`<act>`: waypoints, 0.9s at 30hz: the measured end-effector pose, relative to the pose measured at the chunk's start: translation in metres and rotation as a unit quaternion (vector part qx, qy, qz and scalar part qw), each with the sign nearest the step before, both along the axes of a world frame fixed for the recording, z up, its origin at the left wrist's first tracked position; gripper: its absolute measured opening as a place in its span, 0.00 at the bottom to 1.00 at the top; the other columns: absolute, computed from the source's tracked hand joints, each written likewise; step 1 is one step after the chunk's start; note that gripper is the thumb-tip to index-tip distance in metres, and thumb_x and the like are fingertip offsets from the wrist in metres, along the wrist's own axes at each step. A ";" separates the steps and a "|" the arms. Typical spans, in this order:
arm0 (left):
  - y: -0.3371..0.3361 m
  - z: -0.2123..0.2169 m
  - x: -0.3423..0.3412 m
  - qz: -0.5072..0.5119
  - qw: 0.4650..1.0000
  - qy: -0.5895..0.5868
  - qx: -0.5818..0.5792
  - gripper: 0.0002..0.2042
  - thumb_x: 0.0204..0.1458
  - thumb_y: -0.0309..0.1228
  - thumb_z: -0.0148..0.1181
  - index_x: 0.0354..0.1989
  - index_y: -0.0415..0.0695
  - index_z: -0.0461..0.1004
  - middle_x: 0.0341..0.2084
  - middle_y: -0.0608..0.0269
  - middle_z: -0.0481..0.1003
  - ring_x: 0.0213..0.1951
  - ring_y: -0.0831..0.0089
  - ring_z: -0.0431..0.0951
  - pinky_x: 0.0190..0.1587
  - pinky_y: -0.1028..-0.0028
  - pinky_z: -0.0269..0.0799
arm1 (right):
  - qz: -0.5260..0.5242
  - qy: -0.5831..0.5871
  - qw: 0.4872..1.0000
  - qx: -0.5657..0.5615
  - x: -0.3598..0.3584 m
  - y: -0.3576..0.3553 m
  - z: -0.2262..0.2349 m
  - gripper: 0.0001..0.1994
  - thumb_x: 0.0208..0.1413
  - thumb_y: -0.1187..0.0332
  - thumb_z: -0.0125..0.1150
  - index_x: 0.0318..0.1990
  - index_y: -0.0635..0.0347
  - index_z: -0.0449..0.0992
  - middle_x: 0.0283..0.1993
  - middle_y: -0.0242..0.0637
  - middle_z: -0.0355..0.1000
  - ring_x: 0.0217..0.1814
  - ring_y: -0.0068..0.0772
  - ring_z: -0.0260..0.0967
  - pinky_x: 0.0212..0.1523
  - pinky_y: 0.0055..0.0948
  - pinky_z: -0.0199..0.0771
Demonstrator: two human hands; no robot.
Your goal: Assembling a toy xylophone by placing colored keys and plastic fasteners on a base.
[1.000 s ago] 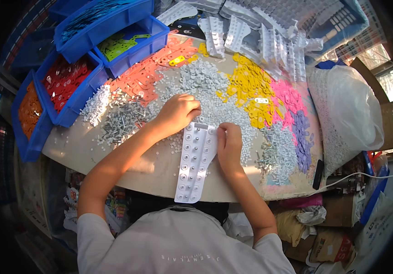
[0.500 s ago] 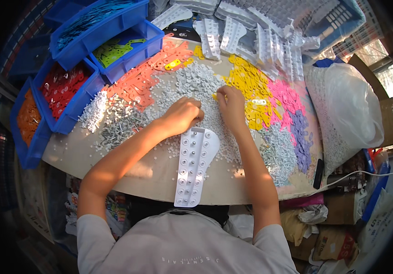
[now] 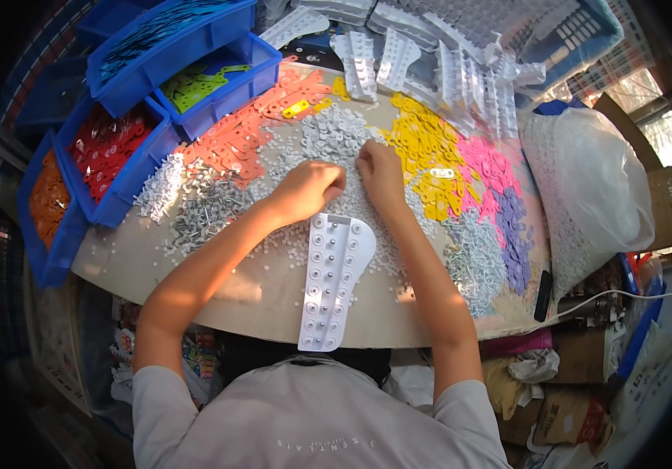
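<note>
Over a spread of small white round pieces (image 3: 336, 133), my left hand (image 3: 311, 189) is closed, its fingertips curled together and partly hidden. A short gap to the right, my right hand (image 3: 383, 173) pinches downward at the same spread. Whatever lies between the fingers of either hand is too small to make out. Just below the hands, a white plastic holder (image 3: 327, 281) with rows of round seats and metal dots lies at the table's near edge. Flat yellow strips (image 3: 426, 137) with rounded ends are heaped to the right of my right hand.
Coral strips (image 3: 230, 144) and metal screws (image 3: 203, 207) lie at left, beside stacked blue bins (image 3: 129, 168). Pink strips (image 3: 484, 164), purple strips (image 3: 514, 234) and silvery pins (image 3: 477, 270) spread at right. More white holders (image 3: 398, 62) line the back; a clear bag (image 3: 586, 187) stands right.
My right hand has shifted left, away from the yellow strips and closer to my left hand. My left hand has moved slightly. The white holder stays almost in place.
</note>
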State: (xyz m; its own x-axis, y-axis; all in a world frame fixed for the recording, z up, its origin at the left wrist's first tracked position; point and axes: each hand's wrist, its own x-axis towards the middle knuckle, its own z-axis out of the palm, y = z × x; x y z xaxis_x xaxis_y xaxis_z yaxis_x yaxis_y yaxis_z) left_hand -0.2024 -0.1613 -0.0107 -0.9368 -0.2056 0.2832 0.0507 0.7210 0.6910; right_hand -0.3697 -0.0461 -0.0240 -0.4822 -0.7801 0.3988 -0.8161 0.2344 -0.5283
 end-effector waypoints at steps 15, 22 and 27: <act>0.048 0.012 0.084 0.011 0.994 0.028 0.101 0.05 0.55 0.25 0.64 0.38 0.39 0.81 0.31 0.59 0.76 0.37 0.63 0.77 0.42 0.67 0.72 | 0.044 -0.237 0.970 0.044 0.093 0.119 0.049 0.05 0.58 0.74 0.61 0.40 0.64 0.77 0.37 0.40 0.74 0.41 0.36 0.71 0.44 0.33 0.71; 0.057 0.004 0.083 0.075 0.988 0.002 0.136 0.04 0.53 0.23 0.63 0.37 0.38 0.80 0.30 0.59 0.75 0.30 0.67 0.78 0.34 0.70 0.72 | 0.046 -0.189 0.979 0.058 0.100 0.115 0.038 0.05 0.57 0.75 0.63 0.40 0.64 0.77 0.37 0.39 0.73 0.42 0.35 0.70 0.46 0.32 0.70; 0.066 0.011 0.083 0.131 0.962 -0.033 0.236 0.04 0.52 0.22 0.64 0.37 0.38 0.79 0.29 0.61 0.75 0.29 0.67 0.77 0.33 0.71 0.72 | 0.022 -0.195 0.980 0.042 0.106 0.115 0.030 0.05 0.57 0.75 0.63 0.40 0.63 0.76 0.37 0.39 0.73 0.41 0.36 0.70 0.44 0.33 0.70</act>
